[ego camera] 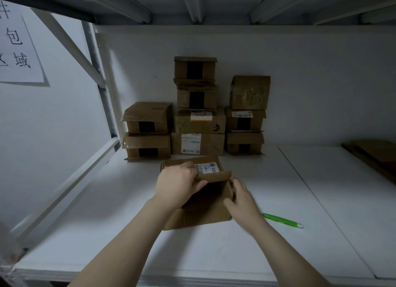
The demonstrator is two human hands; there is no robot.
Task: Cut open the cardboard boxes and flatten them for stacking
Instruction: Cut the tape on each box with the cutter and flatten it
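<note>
An opened cardboard box (pixel 199 216) with a white shipping label lies on the white shelf (pixel 107 233) in front of me. My left hand (pixel 177 184) grips the box's far top flap, fingers curled over its edge next to the label. At the box's right side my right hand (pixel 241 197) holds the wall, thumb and fingers curled on it. A green box cutter (pixel 282 220) lies on the shelf just right of my right wrist, touching neither hand.
Several taped cardboard boxes (pixel 197 124) are stacked against the back wall. Flattened cardboard (pixel 372 156) lies at the far right. A shelf upright and diagonal brace (pixel 100 89) stand on the left, with a paper sign (pixel 17 44) beyond.
</note>
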